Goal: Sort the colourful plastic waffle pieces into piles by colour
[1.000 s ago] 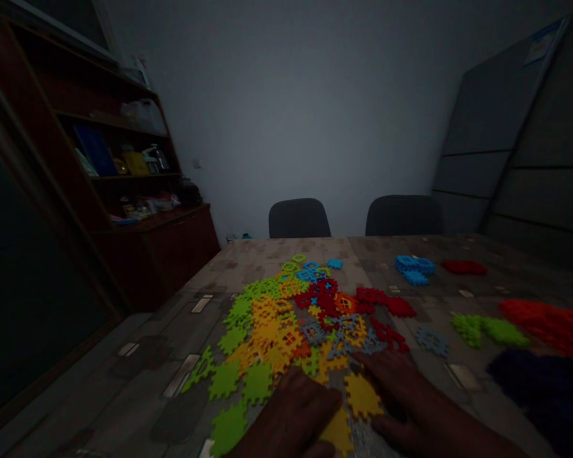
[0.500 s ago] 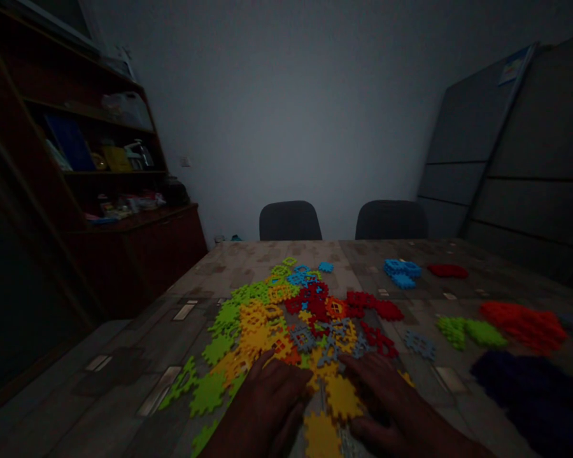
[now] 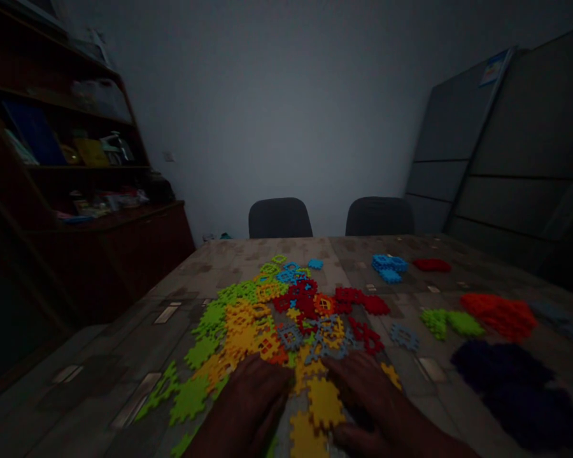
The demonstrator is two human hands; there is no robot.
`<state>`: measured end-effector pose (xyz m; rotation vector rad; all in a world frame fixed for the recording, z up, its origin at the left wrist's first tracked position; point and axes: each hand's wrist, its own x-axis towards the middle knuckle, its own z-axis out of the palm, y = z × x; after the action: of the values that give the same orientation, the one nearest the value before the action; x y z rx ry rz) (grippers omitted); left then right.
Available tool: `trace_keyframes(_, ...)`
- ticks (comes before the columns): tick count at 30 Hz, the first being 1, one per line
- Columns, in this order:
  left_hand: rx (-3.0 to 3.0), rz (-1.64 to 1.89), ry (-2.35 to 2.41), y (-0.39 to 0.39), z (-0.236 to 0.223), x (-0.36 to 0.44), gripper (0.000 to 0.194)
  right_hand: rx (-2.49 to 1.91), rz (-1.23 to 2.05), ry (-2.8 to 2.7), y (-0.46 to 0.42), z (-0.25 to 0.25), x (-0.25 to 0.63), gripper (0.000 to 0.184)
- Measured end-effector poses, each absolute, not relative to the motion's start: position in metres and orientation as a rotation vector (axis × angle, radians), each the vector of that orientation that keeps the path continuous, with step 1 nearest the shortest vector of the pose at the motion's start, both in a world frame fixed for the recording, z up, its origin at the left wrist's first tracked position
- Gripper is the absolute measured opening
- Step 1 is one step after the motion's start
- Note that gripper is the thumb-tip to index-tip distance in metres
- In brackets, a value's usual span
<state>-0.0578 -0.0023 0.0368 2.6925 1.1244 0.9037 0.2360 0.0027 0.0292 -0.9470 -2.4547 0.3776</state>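
Note:
My left hand (image 3: 254, 397) lies over the near side of a heap of toothed plastic building pieces, palm down, fingers stretched forward. Yellow pieces (image 3: 242, 340) and green pieces (image 3: 190, 399) spread around its fingers and wrist. My right hand (image 3: 379, 394) is palm down too, with its thumb apart from the fingers. Between the two hands sits a solid yellow square piece (image 3: 325, 402), closest to the right thumb and fingers. Another yellow piece (image 3: 308, 436) lies nearer to me, partly beneath it. Grey pieces (image 3: 332, 340) are just beyond the right fingertips.
Red pieces (image 3: 305, 299) lie mid-heap. Sorted groups stand to the right: blue (image 3: 388, 266), red (image 3: 432, 264), green (image 3: 464, 323), orange (image 3: 499, 315) and dark purple (image 3: 516, 388). Two chairs (image 3: 281, 217) stand behind the patterned table (image 3: 219, 257). A shelf cabinet (image 3: 124, 235) is at left.
The view has turned slightly right, so everything sits further left. My left index finger, raised a little before, now lies lower beside the other fingers. The pieces look otherwise the same.

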Motion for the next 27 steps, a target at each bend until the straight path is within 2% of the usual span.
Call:
trace_keyframes(7,2.719,0.923,1.01,-0.006,0.053,-0.05,0.024,-0.945,0.395,-2.462,-0.001,0.028,0.234,0.083)
trace_keyframes(13,2.677,0.814,1.03,-0.007,0.051,-0.051,0.022,-0.932,0.429,-2.456,0.002,0.019,0.241,0.079)
trace_keyframes(22,2.789,0.886,1.003,-0.008,0.052,-0.05,0.028,-0.918,0.421,-2.496,0.004,0.022,0.241,0.075)
trace_keyframes(27,2.643,0.762,1.074,-0.008,0.044,-0.053,0.023,-0.981,0.405,-2.489,0.003,0.018,0.243,0.074)
